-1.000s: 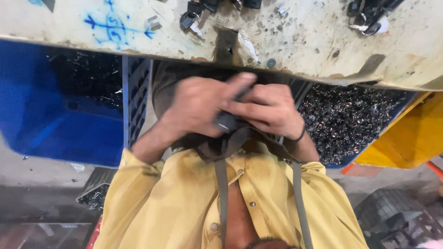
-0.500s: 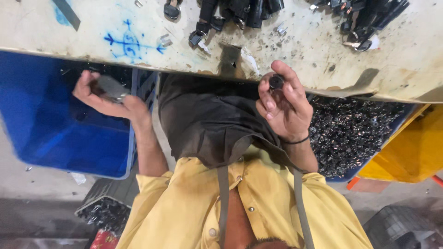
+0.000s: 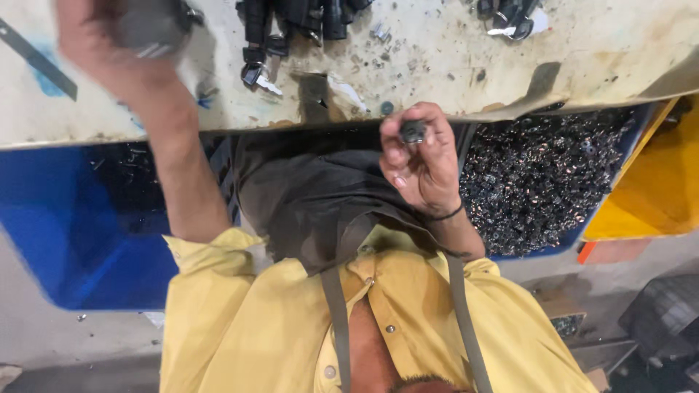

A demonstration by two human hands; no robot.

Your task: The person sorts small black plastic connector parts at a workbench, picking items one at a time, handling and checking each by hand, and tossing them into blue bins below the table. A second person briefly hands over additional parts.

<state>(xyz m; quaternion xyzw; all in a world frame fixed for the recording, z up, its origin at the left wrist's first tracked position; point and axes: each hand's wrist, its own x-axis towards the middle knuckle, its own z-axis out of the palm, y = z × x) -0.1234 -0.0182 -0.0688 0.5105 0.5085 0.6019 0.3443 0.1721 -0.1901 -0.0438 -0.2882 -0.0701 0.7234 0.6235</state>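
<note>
My left hand (image 3: 109, 36) is raised over the worn white workbench (image 3: 451, 65) at the upper left. It is blurred and closed around a dark grey piece (image 3: 153, 25). Just below the bench's front edge, above my dark apron (image 3: 313, 196), my right hand (image 3: 422, 164) pinches a small dark round part (image 3: 413, 131) between thumb and fingertips. A pile of black parts (image 3: 291, 22) lies on the bench between the two hands, a little to the right of my left hand.
A blue bin (image 3: 65, 218) stands under the bench at left. At right, a bin (image 3: 539, 182) is filled with small shiny metal pieces, next to a yellow bin (image 3: 641, 189). More black parts (image 3: 510, 14) lie at the bench's far edge.
My hands came apart from in front of my chest. The left one swung out over the blue bin, then up over the bench, still holding its piece. The right keeps the small part.
</note>
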